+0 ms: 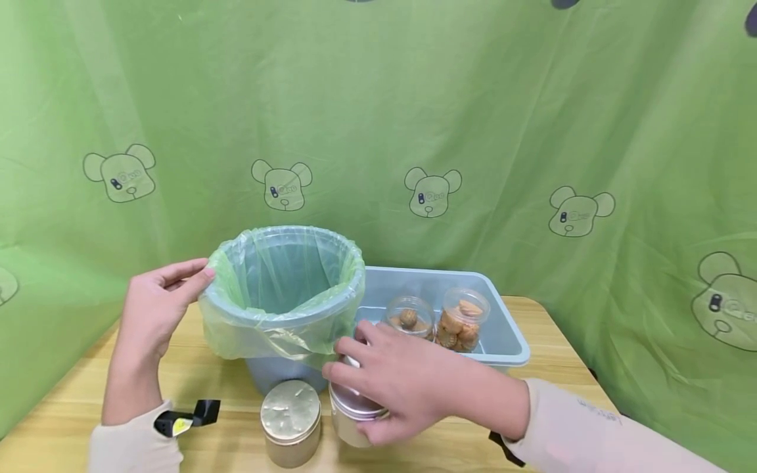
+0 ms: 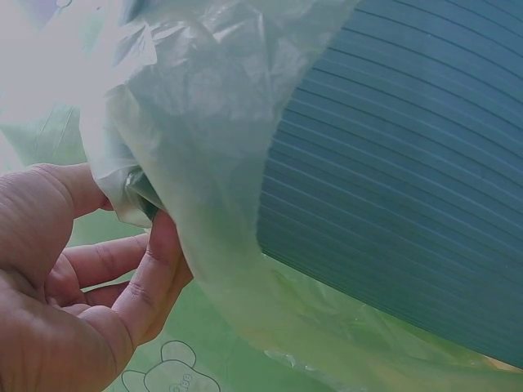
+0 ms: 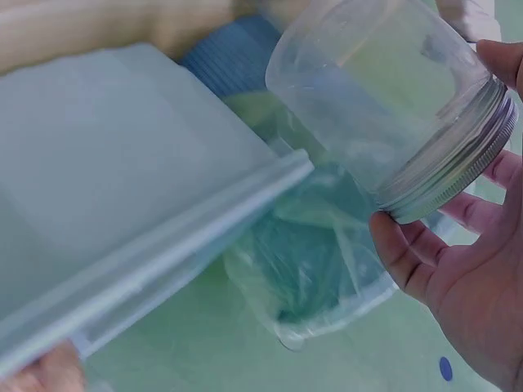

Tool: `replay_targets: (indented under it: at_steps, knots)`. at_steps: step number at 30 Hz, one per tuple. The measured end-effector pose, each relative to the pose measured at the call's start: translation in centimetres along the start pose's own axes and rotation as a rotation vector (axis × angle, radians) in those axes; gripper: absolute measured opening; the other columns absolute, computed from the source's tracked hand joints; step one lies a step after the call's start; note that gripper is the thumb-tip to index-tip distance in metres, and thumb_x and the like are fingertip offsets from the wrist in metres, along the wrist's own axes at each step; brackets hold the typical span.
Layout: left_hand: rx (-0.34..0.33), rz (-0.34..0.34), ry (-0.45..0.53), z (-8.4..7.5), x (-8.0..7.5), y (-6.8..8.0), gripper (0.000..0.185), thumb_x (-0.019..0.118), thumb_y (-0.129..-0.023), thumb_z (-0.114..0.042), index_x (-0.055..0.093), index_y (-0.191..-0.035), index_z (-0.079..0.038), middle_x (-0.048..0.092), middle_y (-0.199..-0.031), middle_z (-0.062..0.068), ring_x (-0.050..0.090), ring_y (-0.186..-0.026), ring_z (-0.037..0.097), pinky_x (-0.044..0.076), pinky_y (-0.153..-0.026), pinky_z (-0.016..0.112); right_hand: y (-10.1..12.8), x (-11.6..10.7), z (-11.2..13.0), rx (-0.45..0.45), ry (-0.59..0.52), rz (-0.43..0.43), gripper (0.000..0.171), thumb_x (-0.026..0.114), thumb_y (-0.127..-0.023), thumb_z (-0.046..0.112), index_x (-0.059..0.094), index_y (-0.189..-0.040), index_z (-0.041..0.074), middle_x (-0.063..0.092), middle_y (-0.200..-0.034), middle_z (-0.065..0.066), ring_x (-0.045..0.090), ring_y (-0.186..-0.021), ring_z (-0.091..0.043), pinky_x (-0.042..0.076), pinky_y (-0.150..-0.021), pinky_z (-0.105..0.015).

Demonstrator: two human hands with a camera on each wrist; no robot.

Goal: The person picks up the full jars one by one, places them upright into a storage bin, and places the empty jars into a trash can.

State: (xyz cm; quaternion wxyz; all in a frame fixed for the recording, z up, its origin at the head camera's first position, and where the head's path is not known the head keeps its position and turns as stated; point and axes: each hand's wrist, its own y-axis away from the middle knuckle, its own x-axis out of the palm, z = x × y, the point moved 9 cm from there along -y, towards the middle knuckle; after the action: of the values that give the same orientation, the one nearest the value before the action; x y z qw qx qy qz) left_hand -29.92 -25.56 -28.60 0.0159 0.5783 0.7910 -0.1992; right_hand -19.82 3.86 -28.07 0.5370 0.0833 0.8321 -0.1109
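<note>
While the left hand (image 1: 155,309) pinches the green bag liner (image 2: 204,139) at the bin (image 1: 284,295) rim, a lidded jar (image 1: 291,420) stands on the desk (image 1: 195,381); beside it the right hand (image 1: 402,381) curls its grip around an empty clear jar (image 3: 392,106). This looks like steadying the bin. Further right, a blue tub (image 1: 503,335) holds two jars whose contents are hard to make out.

2 cookie jars (image 1: 437,322) in blue tub (image 1: 508,341).
</note>
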Motion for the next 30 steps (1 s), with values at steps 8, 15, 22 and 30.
replay_targets:
  at_steps: [8, 15, 22, 30]
  knots:
    - [0.005, 0.004, 0.004, 0.1, 0.0, -0.2, 0.056, 0.075, -0.095, -0.036, 0.064, -0.134, 0.003, 0.069, -0.096, -0.023, 0.065, -0.088, 0.001, 0.053, -0.075, 0.015, -0.7, -3.1, -0.8, -0.004, -0.025, -0.056, 0.061, 0.061, -0.089, 0.056, 0.053, -0.134, 0.017, 0.055, -0.115, -0.001, 0.047, -0.093, -0.02, 0.045, -0.073, -0.03]
    - [-0.001, 0.004, -0.003, 0.2, 0.0, -0.2, 0.056, 0.074, -0.095, -0.037, 0.064, -0.135, 0.002, 0.069, -0.096, -0.022, 0.065, -0.088, 0.001, 0.053, -0.075, 0.016, -1.1, -5.3, -1.4, -0.003, -0.033, -0.085, 0.06, 0.063, -0.089, 0.053, 0.055, -0.135, 0.016, 0.057, -0.116, -0.001, 0.048, -0.093, -0.02, 0.046, -0.078, -0.032]
    - [0.001, 0.011, -0.004, 0.2, 0.1, -0.2, 0.057, 0.074, -0.096, -0.037, 0.063, -0.136, 0.002, 0.068, -0.096, -0.023, 0.065, -0.088, 0.0, 0.053, -0.075, 0.015, -1.8, -8.2, -2.4, -0.033, -0.076, -0.183, 0.057, 0.066, -0.087, 0.047, 0.058, -0.133, 0.015, 0.059, -0.115, -0.002, 0.049, -0.09, -0.02, 0.044, -0.081, -0.033]
    - [0.0, 0.014, -0.008, 0.2, 0.0, -0.2, 0.057, 0.074, -0.096, -0.037, 0.063, -0.136, 0.002, 0.068, -0.096, -0.024, 0.065, -0.088, 0.0, 0.053, -0.075, 0.016, -3.0, -11.2, -4.5, -0.009, -0.115, -0.205, 0.057, 0.064, -0.09, 0.046, 0.06, -0.136, 0.013, 0.061, -0.122, -0.005, 0.05, -0.095, -0.021, 0.042, -0.086, -0.034]
